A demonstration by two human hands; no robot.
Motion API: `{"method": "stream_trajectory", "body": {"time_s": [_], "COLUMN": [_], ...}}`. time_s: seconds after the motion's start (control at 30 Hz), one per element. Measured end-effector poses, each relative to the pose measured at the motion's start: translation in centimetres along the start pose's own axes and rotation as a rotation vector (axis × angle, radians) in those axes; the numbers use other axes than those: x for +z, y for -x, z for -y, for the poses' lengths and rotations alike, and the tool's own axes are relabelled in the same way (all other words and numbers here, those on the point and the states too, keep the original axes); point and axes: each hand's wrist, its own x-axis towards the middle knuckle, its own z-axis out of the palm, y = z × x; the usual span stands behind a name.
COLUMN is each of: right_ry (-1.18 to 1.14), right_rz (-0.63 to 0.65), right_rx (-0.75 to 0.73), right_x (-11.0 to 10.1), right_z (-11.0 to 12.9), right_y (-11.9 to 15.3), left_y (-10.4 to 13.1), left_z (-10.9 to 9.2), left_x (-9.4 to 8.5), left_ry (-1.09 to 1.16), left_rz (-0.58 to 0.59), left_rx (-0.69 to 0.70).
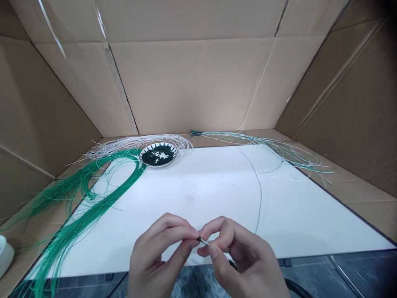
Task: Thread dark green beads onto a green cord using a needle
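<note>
Near the front edge of the white board (192, 194), both hands meet fingertip to fingertip. My left hand (164, 252) pinches a tiny dark piece (199, 239) between thumb and index finger. My right hand (238, 256) has its thumb and fingers closed on a thin pale wire (204, 242), whose end meets the dark piece. One thin green strand (259, 186) runs up the board beyond my right hand. At the back left, a white dish (158, 166) holds many small dark green pieces.
Green strands (108, 198) spread over the left side, with white strands (136, 142) behind them. A bundle of wires with dark tips (196, 133) lies along the back right. Cardboard walls (192, 82) surround the board. A white container (4, 254) sits at far left.
</note>
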Motion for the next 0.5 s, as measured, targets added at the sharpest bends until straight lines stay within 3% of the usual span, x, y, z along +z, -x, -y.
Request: {"method": "stream_trajectory", "body": {"time_s": [0.5], "right_ry": [-0.056], "right_rz": [0.012], "right_rx": [-0.024], "right_x": [-0.1], "right_z": [-0.02], "right_y": [0.12], "left_y": [-0.03], "left_z": [-0.19], "left_x": [0.27], "left_ry": [0.031], "left_rz": [-0.022], "left_rx": [-0.033]}}
